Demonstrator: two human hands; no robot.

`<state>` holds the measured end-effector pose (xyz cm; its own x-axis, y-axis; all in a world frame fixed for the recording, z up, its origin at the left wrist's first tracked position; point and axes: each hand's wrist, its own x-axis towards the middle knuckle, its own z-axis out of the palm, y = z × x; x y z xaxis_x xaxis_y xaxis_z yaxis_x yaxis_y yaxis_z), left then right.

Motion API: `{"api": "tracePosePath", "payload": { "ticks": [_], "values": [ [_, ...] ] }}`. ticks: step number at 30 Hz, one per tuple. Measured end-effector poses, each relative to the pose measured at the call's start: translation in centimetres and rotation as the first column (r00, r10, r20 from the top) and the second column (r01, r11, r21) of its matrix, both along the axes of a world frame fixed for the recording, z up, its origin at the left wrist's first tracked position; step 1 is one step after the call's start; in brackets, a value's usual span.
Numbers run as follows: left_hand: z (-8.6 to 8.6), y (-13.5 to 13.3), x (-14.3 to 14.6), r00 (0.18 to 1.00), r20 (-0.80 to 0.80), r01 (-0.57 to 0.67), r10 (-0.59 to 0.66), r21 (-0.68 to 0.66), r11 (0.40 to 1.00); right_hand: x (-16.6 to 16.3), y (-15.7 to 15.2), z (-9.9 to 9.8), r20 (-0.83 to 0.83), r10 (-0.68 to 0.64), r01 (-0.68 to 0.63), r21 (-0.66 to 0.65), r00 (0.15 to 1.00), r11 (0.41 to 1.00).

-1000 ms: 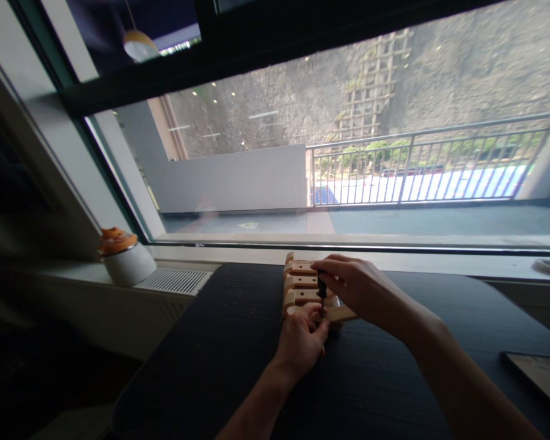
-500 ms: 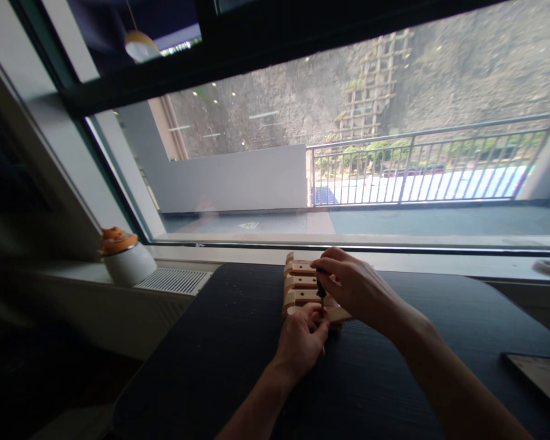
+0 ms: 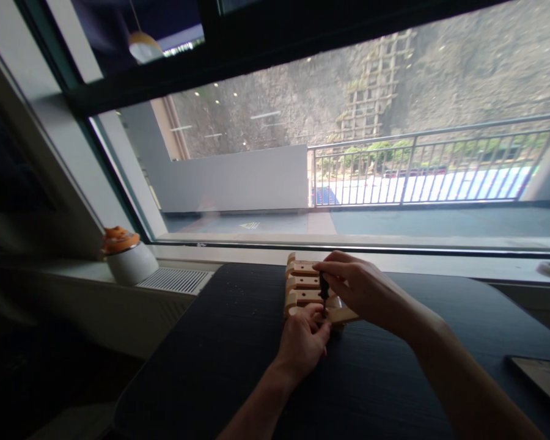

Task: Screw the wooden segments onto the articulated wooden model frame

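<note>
A small wooden frame [image 3: 291,282] with several crosswise slats lies on the dark table, near its window side. Dark holes show in the slats. In my right hand [image 3: 355,281] is a black-handled screwdriver [image 3: 324,286], upright, its top pinched by the fingertips. The shaft points down at the nearest slat [image 3: 343,315], beside my left fingers. My left hand [image 3: 304,342] is closed on the near end of the wooden frame, thumb and fingers around the spot where the screwdriver tip comes down. Any screw under the tip is too small to make out.
The black table [image 3: 211,366] has rounded corners and reaches to the windowsill. A tablet-like flat object [image 3: 541,382] lies at its right edge. On the left ledge stands a white pot with an orange top [image 3: 131,260], beside a vent grille [image 3: 176,280]. Small crumbs dot the table.
My right fingers have shifted slightly on the screwdriver, and more of its handle shows now. The left hand and the wooden frame hold almost the same place.
</note>
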<state>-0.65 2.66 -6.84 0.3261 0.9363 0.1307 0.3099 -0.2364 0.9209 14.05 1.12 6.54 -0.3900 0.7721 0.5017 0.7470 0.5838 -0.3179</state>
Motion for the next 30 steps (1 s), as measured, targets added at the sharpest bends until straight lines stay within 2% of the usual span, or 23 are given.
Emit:
{"api": "tracePosePath", "payload": {
  "ticks": [15,27,30],
  "values": [
    [0.34,0.04,0.17,1.000,-0.002,-0.009,0.009,-0.021,1.000,0.62,0.62,-0.38,-0.038,-0.045,0.044,-0.018,0.998,0.999],
    [0.03,0.12,0.05,1.000,-0.007,-0.016,0.016,-0.013,1.000,0.52,0.67,-0.21,0.064,-0.163,0.163,0.006,0.985,0.987],
    [-0.23,0.17,0.09,1.000,0.003,-0.012,0.012,-0.019,1.000,0.22,0.23,-0.02,0.078,-0.142,0.143,-0.007,0.987,0.990]
  ]
}}
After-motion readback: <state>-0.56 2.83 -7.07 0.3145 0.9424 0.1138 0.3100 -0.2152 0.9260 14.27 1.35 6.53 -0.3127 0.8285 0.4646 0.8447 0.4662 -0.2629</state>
